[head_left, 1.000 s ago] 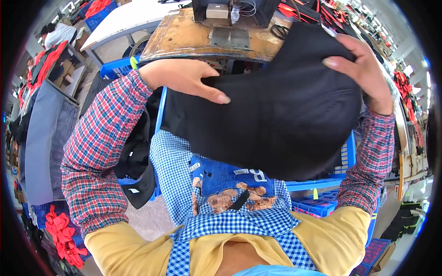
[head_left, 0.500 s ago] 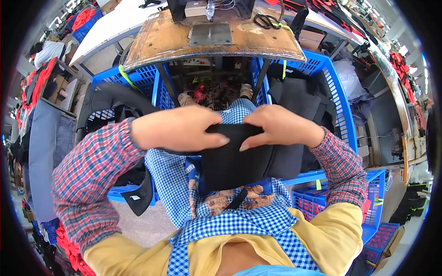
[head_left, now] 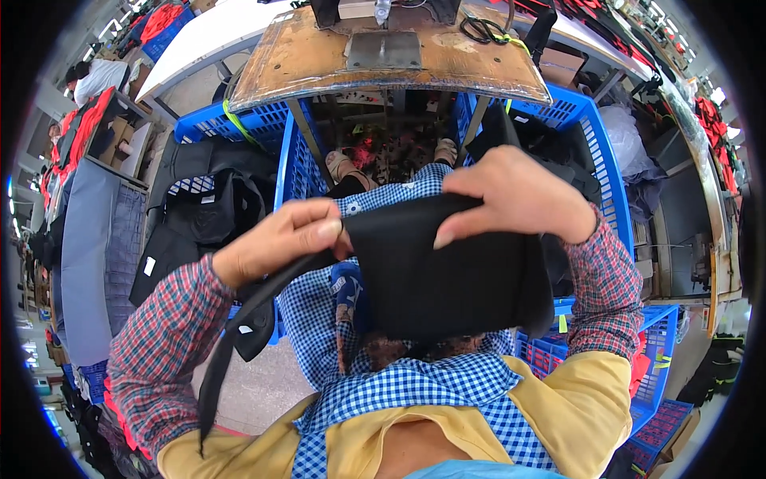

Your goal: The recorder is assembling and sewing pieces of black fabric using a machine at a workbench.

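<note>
A folded black fabric piece hangs over my lap, held up by its top edge. My left hand pinches its upper left corner between thumb and fingers. From that corner a long black strap trails down to the left, past my forearm. My right hand grips the top edge farther right, thumb in front and fingers behind. The fabric's right side bulges in a loose fold. Whatever lies behind the fabric is hidden.
Ahead stands a wooden worktable with a metal plate and black-handled scissors. Blue plastic crates flank my legs: the left crate and right crate carry black fabric pieces. Another blue crate stands at lower right.
My hands have moved apart along the fabric's top edge, the left going left and the right going right. The strap now swings down at my left, and my view has shifted slightly.
</note>
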{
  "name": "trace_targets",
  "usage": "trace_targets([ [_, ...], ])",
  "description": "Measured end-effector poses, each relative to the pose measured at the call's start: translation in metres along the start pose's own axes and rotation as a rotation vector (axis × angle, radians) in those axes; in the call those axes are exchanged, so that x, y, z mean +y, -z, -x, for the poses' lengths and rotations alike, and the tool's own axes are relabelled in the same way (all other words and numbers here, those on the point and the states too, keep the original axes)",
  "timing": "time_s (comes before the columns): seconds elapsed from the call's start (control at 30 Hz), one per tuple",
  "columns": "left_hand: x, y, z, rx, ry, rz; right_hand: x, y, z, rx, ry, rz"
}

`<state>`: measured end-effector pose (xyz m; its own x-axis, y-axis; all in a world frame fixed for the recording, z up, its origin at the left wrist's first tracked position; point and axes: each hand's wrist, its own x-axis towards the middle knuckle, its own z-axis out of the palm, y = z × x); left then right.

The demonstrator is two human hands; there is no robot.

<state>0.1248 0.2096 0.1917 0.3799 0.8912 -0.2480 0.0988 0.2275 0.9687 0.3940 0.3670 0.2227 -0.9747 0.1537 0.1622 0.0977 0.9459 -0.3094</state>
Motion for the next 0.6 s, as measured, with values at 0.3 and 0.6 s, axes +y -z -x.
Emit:
trace_targets([
  [0.3, 0.061, 0.067, -0.081, 0.208, -0.168, -1.166, 0.065, 0.009, -0.024, 0.260, -0.178, 0.380],
  [0.6, 0.071, 0.152, -0.150, 0.212, -0.022, -1.166, 0.148, 0.025, -0.061, 0.223, -0.291, 0.485],
])
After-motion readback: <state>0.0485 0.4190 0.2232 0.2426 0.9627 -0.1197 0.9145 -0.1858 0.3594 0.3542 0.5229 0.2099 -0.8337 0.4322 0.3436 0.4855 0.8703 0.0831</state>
